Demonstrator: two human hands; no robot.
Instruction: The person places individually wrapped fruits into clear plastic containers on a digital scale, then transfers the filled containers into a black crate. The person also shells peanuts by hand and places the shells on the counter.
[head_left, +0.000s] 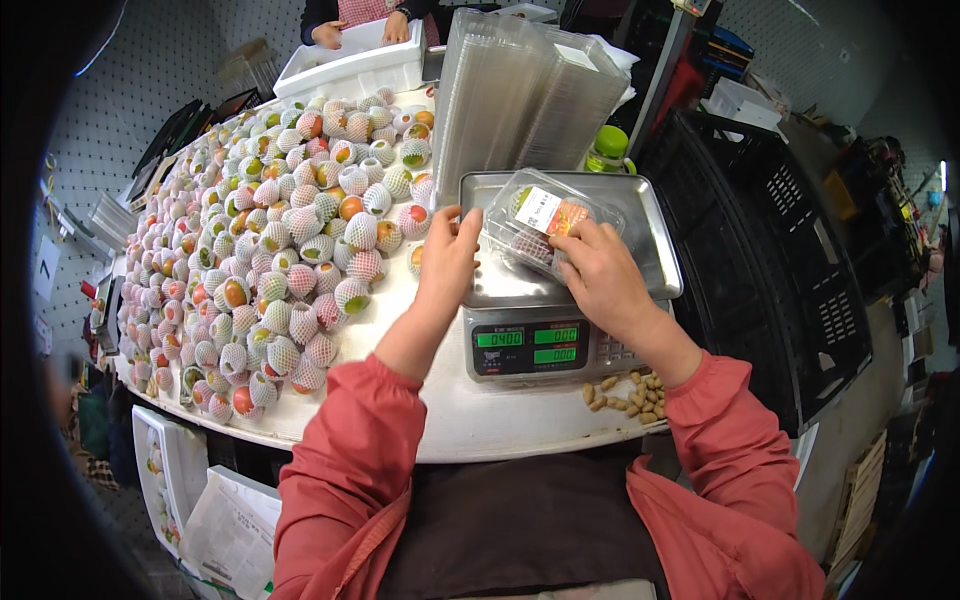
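A clear plastic clamshell box (517, 244) lies tilted on the steel pan (637, 262) of a digital scale. Inside it are fruits in foam nets, and a printed label (541, 210) covers part of the lid. The fingers and thumb of my right hand (604, 274) grip the box's near right edge, next to the label. My left hand (450, 259) hovers just left of the pan with nothing in it, thumb and fingers apart. Below the pan, the scale's green displays (525, 346) are lit and show digits.
Many red and green fruits in foam nets (277, 247) cover the table's left side. Tall stacks of clear plastic boxes (491, 97) rise behind the scale, near a green-lidded jar (609, 146). Peanuts (634, 397) lie in front. Black crates (750, 247) stand right. Across the table, a person's hands touch a foam box (360, 71).
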